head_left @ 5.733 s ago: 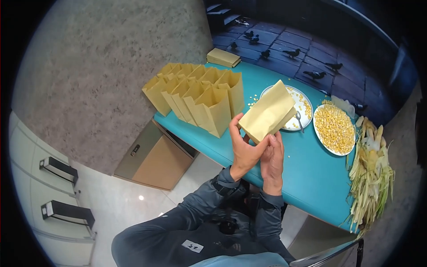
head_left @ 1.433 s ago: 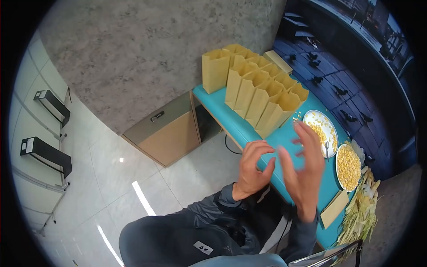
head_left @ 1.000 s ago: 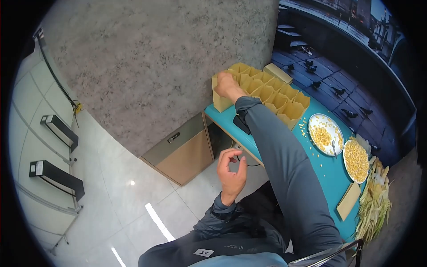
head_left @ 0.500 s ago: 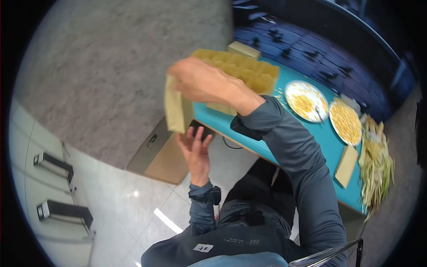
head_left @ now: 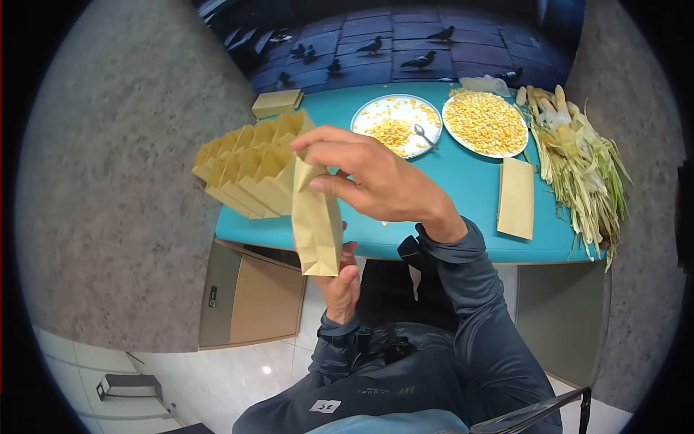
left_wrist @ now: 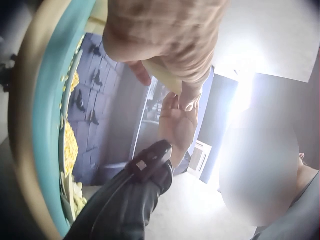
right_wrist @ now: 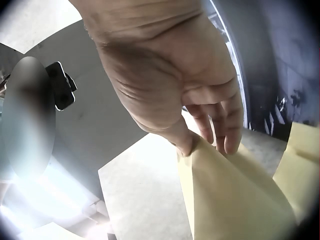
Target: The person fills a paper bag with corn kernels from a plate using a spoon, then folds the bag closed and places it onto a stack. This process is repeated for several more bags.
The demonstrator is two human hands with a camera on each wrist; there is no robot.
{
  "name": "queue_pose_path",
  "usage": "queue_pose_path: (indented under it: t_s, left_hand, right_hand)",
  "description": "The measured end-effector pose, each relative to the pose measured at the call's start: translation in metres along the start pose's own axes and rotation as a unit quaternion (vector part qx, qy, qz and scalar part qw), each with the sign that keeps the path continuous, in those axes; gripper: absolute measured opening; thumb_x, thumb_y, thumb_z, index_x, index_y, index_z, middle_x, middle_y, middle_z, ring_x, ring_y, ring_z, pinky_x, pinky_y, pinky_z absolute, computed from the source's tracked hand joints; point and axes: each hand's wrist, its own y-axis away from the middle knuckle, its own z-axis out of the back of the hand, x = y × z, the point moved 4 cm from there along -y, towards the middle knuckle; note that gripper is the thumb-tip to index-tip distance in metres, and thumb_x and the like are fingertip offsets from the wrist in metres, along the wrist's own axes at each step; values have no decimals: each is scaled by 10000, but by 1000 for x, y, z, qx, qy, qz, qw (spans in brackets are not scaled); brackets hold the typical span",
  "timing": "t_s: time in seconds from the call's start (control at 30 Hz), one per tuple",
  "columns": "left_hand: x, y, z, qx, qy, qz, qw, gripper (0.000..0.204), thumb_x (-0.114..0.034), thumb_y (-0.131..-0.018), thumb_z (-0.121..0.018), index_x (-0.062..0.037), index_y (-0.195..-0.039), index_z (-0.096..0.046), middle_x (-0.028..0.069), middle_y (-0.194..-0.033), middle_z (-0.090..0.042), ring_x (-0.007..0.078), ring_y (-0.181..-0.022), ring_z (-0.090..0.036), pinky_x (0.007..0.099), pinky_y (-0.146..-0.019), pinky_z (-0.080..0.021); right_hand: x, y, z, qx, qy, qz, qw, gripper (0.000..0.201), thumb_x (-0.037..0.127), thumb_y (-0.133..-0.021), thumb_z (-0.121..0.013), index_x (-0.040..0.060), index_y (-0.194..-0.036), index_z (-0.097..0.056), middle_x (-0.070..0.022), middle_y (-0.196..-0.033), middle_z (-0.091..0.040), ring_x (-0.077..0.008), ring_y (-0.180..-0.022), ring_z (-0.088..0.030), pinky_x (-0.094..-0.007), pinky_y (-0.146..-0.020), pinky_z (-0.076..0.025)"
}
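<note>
My right hand [head_left: 376, 177] pinches the top of an upright kraft paper bag [head_left: 316, 224] between thumb and fingers. The right wrist view shows that thumb and those fingers at the mouth of the bag [right_wrist: 235, 200]. Below, my left hand [head_left: 341, 289] grips the lower part of the bag, its fingers partly hidden behind it. Large in the left wrist view, the left hand [left_wrist: 165, 35] covers most of the bag [left_wrist: 167, 77]. Close to the left of the held bag stand rows of open paper bags [head_left: 249, 166] on the teal table [head_left: 448, 235].
A white plate [head_left: 361, 119] holds corn kernels and a spoon [head_left: 425, 135]. Beside it is a plate heaped with kernels [head_left: 484, 123]. Corn husks [head_left: 578, 173] hang over the right edge. A flat folded bag [head_left: 515, 199] lies nearby; more folded bags [head_left: 277, 103] lie at the back left.
The right hand took the leftmost standing bag and brought it rightward to the table's front. The left hand, free before, came up to its lower part. The head view swung right.
</note>
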Motion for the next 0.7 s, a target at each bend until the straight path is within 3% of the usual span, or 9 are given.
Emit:
queue_pose_path:
  t_s: [0.07,0.17,0.2,0.27,0.33,0.37,0.47,0.5,0.7]
  left_hand:
    - [20,-4,-10,10,4,33,999,1043,-269,-820,-958,-110,-1674,-381,69,-1627,-509,295,-1504,-499,382,-1157,-480]
    - [41,-22,-25,17,178,93,979,973,-228,-866,-916,-160,-1663,-362,23,-1576,-534,229,-1450,-516,490,-1251,-392]
    - [43,-30,-32,19,175,97,980,973,-228,-866,-916,-160,-1663,-362,23,-1576,-534,229,-1450,-516,490,-1251,-392]
    - [47,-47,-38,-32,26,112,993,959,-168,-899,-873,-146,-1673,-307,38,-1539,-531,228,-1405,-536,468,-1222,-415]
    - [48,-71,-46,-20,26,120,992,976,-76,-909,-836,-134,-1681,-241,74,-1518,-507,232,-1364,-548,432,-1177,-445]
    - [44,-83,-55,-13,-23,80,996,979,-37,-907,-825,-122,-1681,-231,97,-1528,-490,237,-1355,-549,416,-1154,-458]
    - [46,-115,-55,-17,-126,28,991,996,6,-897,-831,-70,-1668,-205,146,-1511,-478,234,-1343,-539,392,-1108,-489]
    - [48,-124,-53,-13,-212,6,977,990,-18,-896,-846,-51,-1657,-213,156,-1500,-477,234,-1346,-534,392,-1094,-500]
    - [62,-167,-51,25,-413,-14,910,957,-55,-847,-893,-6,-1604,-308,176,-1424,-549,241,-1307,-579,355,-1065,-534]
  right_hand:
    - [-13,11,17,-6,-3,-21,1000,226,78,-1000,-693,-42,-1185,-643,-172,-1355,-648,-380,-1155,-667,-435,-981,-551]
    - [-36,27,37,-48,-8,-50,998,173,86,-994,-718,-17,-1124,-668,-159,-1433,-639,-286,-1129,-692,-396,-901,-586]
    - [-44,32,43,-67,-33,-73,995,257,108,-1011,-712,-2,-1233,-642,-169,-1477,-607,-271,-1183,-676,-392,-944,-581]
    - [-58,40,41,-91,-61,-97,989,347,130,-1028,-707,12,-1341,-616,-180,-1521,-575,-256,-1237,-661,-387,-986,-577]
    - [-80,58,32,-315,-225,-159,908,595,199,-1076,-677,41,-1588,-419,-225,-1604,-479,-259,-1377,-579,-392,-1083,-547]
    - [-96,68,26,-338,-192,-185,902,825,261,-1070,-680,-17,-1681,-201,-362,-1622,-384,-444,-1457,-517,-456,-1101,-559]
    - [-136,88,-15,-381,-294,-240,843,869,265,-1073,-674,-79,-1680,-158,-374,-1615,-385,-446,-1488,-481,-470,-1135,-522]
    - [-139,91,-26,-353,-338,-289,823,896,280,-1086,-651,-108,-1685,-109,-330,-1632,-398,-401,-1521,-442,-471,-1200,-442]
    - [-158,94,-48,-377,-433,-236,784,775,228,-1059,-607,-33,-1680,-224,-215,-1609,-453,-296,-1518,-424,-422,-1269,-316]
